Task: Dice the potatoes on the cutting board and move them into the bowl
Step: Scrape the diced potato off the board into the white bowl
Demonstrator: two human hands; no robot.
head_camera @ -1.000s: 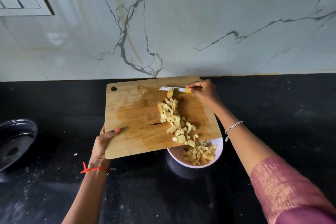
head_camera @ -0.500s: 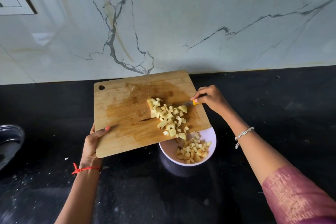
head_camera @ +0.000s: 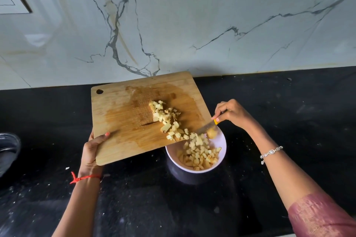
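Cutting board [head_camera: 119, 113] tips its lower-right corner over bowl [head_camera: 222, 140]; left hand [head_camera: 91, 151] grips it.

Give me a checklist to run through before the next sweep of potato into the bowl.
1. The cutting board is tilted, low edge over the bowl: ok.
2. The left hand grips the board, thumb on top: ok.
3. The right hand holds the knife, blade at the low edge: ok.
4. Room in the bowl: ok, pieces lie below its rim.
5. Board cleared: not ok, diced potatoes lie on it.
6. Bowl steady on the counter: cannot tell.
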